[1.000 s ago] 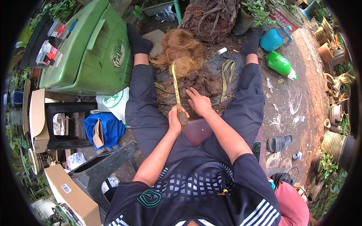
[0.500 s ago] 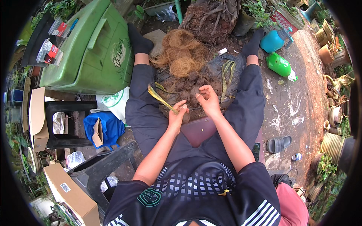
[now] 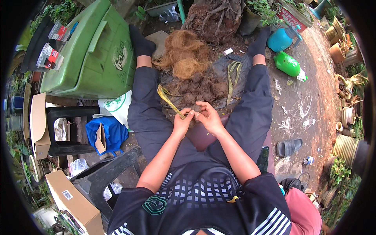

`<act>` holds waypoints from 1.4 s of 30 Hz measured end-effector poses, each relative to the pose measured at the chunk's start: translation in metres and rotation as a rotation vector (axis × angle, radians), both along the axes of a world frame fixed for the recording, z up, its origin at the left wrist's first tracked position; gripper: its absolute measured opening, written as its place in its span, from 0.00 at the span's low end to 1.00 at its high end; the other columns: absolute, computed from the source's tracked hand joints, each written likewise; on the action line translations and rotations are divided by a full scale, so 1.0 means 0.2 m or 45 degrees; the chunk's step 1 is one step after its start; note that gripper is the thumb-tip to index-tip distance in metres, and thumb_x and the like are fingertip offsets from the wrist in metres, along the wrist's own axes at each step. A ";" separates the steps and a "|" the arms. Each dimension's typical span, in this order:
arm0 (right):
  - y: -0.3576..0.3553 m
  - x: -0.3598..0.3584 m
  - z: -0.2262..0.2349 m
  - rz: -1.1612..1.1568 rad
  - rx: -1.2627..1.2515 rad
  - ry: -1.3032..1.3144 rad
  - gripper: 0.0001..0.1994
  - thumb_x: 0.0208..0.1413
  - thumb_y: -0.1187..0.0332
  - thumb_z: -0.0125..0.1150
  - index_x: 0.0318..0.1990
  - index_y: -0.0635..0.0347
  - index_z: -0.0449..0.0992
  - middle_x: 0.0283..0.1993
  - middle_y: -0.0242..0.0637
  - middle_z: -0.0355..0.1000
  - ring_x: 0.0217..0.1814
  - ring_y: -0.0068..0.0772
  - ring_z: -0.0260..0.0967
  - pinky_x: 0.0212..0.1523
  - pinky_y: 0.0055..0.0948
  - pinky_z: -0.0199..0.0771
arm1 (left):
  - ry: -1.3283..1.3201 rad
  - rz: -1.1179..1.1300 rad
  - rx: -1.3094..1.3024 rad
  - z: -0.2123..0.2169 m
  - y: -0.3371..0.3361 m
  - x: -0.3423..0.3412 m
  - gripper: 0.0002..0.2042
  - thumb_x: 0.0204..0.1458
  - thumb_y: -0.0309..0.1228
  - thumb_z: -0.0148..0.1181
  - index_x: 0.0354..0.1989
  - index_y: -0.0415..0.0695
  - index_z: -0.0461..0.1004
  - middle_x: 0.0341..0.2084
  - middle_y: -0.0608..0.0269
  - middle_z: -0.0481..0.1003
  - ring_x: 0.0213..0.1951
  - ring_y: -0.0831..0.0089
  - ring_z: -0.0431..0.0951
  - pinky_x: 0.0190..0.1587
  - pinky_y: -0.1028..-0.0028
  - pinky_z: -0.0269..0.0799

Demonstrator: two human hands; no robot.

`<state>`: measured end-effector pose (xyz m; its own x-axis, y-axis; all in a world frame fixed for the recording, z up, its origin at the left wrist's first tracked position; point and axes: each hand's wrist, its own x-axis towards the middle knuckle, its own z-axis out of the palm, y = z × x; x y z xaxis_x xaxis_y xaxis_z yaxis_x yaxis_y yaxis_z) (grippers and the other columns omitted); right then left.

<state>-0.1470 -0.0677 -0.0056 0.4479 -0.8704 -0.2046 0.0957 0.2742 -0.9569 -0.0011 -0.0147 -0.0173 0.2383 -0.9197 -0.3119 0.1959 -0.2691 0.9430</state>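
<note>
Seated posture, legs spread toward the top of the frame, dark socks on both feet. Left hand (image 3: 182, 123) at frame centre, fingers pinched closed on the near end of a yellow-green leaf strip (image 3: 169, 101); strip running up and to the left from the pinch, across the left thigh, curling at its far end. Right hand (image 3: 207, 116) just beside the left, fingertips touching the same strip end at the pinch point, fingers curled narrow; full closure on the strip not discernible. Directly above both hands, between the knees: dark mound of root and soil matter (image 3: 199, 89) on a black sheet (image 3: 219, 66). Above that mound, upper centre: tangle of light brown coconut fibre (image 3: 184, 55). To the right of the mound: second green leaf strip (image 3: 232, 78), folded into a long loop, lying on the sheet near the right knee. Upper left of frame: green plastic bin (image 3: 90, 51) lying on its side, touching the left leg. Upper right: blue watering container (image 3: 282, 38) and green bottle (image 3: 289, 65) on the ground, near the right foot. Left of centre: black plastic stool (image 3: 64, 131) with blue cloth (image 3: 107, 133) just beside it. Lower left: cardboard box (image 3: 72, 201). Right of centre, on the bare ground: dark sandal (image 3: 289, 147), well apart from the hands.
</note>
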 end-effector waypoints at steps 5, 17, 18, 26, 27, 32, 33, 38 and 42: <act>0.02 0.01 -0.02 -0.047 0.092 -0.075 0.13 0.59 0.75 0.58 0.51 0.61 0.68 0.39 0.32 0.64 0.33 0.17 0.71 0.31 0.20 0.72 | -0.283 0.064 -0.038 -0.01 0.00 -0.02 0.07 0.56 0.30 0.60 0.36 0.39 0.75 0.32 0.68 0.75 0.35 0.80 0.72 0.39 0.77 0.68; 0.01 0.06 -0.03 -0.001 0.256 -0.242 0.09 0.61 0.79 0.52 0.47 0.60 0.65 0.36 0.31 0.68 0.32 0.19 0.71 0.32 0.20 0.73 | -0.392 0.160 -0.075 0.02 0.02 -0.03 0.04 0.56 0.25 0.56 0.33 0.37 0.72 0.30 0.67 0.73 0.33 0.80 0.71 0.37 0.77 0.67; 0.02 0.06 -0.03 -0.006 0.281 -0.253 0.10 0.61 0.79 0.53 0.48 0.60 0.65 0.36 0.31 0.68 0.31 0.20 0.71 0.32 0.20 0.74 | -0.269 0.165 -0.096 0.01 0.02 -0.03 0.04 0.57 0.25 0.55 0.33 0.38 0.72 0.30 0.68 0.73 0.32 0.81 0.70 0.37 0.78 0.67; 0.04 0.04 0.01 -0.023 0.248 -0.192 0.10 0.59 0.80 0.54 0.47 0.61 0.66 0.35 0.31 0.69 0.30 0.19 0.71 0.31 0.20 0.73 | -0.035 0.157 -0.002 0.01 -0.02 -0.03 0.04 0.59 0.27 0.53 0.34 0.41 0.72 0.26 0.69 0.73 0.31 0.83 0.70 0.37 0.79 0.65; 0.04 0.02 0.02 -0.011 0.180 -0.161 0.10 0.58 0.80 0.54 0.46 0.61 0.66 0.35 0.31 0.69 0.30 0.19 0.71 0.31 0.20 0.73 | -0.006 0.168 -0.026 0.01 -0.03 -0.02 0.05 0.59 0.27 0.53 0.33 0.40 0.72 0.26 0.70 0.73 0.31 0.83 0.70 0.37 0.79 0.65; 0.01 -0.13 0.06 -0.131 0.104 -0.093 0.11 0.58 0.80 0.55 0.47 0.62 0.67 0.35 0.31 0.67 0.29 0.19 0.70 0.31 0.21 0.74 | -0.036 0.078 -0.019 0.02 -0.10 0.02 0.06 0.61 0.30 0.52 0.35 0.42 0.71 0.29 0.66 0.75 0.33 0.79 0.74 0.41 0.76 0.67; -0.02 -0.14 0.05 -0.255 0.102 -0.147 0.11 0.58 0.80 0.55 0.48 0.63 0.67 0.35 0.32 0.67 0.29 0.20 0.70 0.31 0.21 0.74 | 0.014 0.085 -0.017 0.02 -0.09 0.01 0.06 0.61 0.30 0.52 0.35 0.42 0.70 0.29 0.66 0.75 0.33 0.78 0.74 0.41 0.76 0.67; -0.13 -0.19 0.02 -0.827 0.144 -0.100 0.08 0.60 0.78 0.52 0.45 0.61 0.66 0.34 0.32 0.67 0.29 0.23 0.70 0.31 0.24 0.74 | 0.135 0.218 -0.005 0.02 -0.07 0.03 0.06 0.61 0.30 0.51 0.33 0.43 0.69 0.30 0.63 0.74 0.33 0.74 0.77 0.41 0.74 0.69; -0.16 -0.18 0.02 -0.875 0.106 -0.200 0.10 0.62 0.78 0.49 0.50 0.61 0.67 0.39 0.34 0.65 0.33 0.24 0.71 0.37 0.25 0.77 | 0.194 0.187 0.081 0.04 -0.04 0.04 0.07 0.61 0.30 0.52 0.31 0.43 0.69 0.27 0.66 0.74 0.31 0.77 0.76 0.41 0.75 0.69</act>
<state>-0.1822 -0.1007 -0.0016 -0.1673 -0.9508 -0.2607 0.4084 0.1738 -0.8961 0.0064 -0.0219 -0.0095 0.3140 -0.8558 -0.4110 0.3760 -0.2854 0.8816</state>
